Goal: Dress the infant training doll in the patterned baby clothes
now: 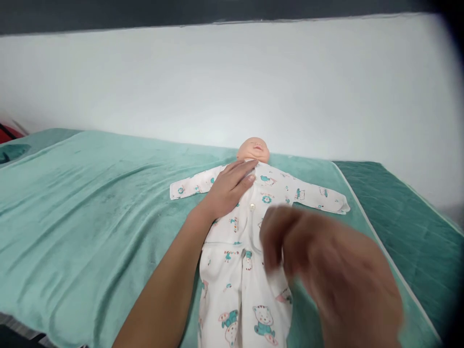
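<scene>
A baby doll (253, 149) lies on its back on a teal towel (90, 217), dressed in a white romper (239, 270) printed with small animals, its sleeves spread out to both sides. My left hand (230, 186) lies flat on the doll's chest and left shoulder, fingers stretched out toward the neck. My right hand (326, 270) hovers over the doll's right side and hip, close to the camera and smeared by motion; its fingers curl downward toward the romper, and I cannot tell whether they grip the cloth.
The towel covers a darker green quilted mattress (406, 232) that shows at the right. A white wall (232, 82) runs right behind the doll's head. Something red (9, 130) sits at the far left edge.
</scene>
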Demonstrator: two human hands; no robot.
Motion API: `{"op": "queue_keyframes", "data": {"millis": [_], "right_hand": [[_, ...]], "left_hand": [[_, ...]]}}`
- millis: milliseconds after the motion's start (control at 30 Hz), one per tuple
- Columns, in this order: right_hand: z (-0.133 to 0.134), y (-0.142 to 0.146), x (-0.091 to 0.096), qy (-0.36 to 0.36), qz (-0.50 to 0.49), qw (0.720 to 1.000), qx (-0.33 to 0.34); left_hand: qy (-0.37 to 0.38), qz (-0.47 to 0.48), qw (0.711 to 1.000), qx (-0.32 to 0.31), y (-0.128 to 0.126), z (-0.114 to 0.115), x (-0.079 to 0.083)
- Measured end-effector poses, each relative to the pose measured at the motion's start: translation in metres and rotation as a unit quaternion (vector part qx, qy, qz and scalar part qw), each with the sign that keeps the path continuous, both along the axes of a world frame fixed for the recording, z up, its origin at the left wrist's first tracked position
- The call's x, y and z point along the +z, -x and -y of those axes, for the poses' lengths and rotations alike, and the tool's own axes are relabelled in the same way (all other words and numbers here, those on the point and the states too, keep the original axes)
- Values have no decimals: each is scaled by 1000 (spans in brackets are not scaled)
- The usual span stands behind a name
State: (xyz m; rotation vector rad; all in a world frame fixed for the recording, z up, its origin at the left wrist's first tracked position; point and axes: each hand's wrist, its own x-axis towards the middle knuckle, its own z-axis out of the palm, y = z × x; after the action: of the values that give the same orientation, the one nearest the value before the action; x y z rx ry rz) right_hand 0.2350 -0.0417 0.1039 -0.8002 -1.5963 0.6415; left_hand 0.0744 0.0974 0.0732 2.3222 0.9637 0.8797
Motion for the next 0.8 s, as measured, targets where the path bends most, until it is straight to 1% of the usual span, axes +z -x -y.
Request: {"op": "queue_keyframes", "data": {"millis": [33, 100, 167, 200, 300, 367, 500, 633, 733, 800], "right_hand": [[-10, 3, 1, 6, -14, 999, -38], [-34, 4, -5, 5, 14, 991, -135], [-58, 1, -19, 16, 89, 978, -188], [-68, -1, -27, 32, 120, 973, -197], [-92, -7, -47, 73, 174, 963, -193], [-101, -9, -53, 85, 193, 960, -181], [-113, -10, -54, 92, 200, 961, -167], [-119, -13, -55, 100, 188, 965, -152], [-121, -18, -60, 104, 155, 974, -129], [-119, -21, -63, 104, 123, 980, -120]], "left_hand": [[2, 3, 1000, 1, 0, 1, 1], [7, 10, 1000, 2, -1, 2, 3], [13, 16, 1000, 6, 0, 2, 3], [16, 18, 1000, 8, 0, 2, 3], [21, 28, 999, 14, 1, 2, 1], [14, 34, 999, 15, 2, 0, -1], [4, 43, 999, 13, 1, -1, -3], [-5, 48, 999, -5, 1, -1, -2], [-1, 60, 998, -9, 2, 0, -3], [11, 77, 997, -2, 4, 2, -6]]}}
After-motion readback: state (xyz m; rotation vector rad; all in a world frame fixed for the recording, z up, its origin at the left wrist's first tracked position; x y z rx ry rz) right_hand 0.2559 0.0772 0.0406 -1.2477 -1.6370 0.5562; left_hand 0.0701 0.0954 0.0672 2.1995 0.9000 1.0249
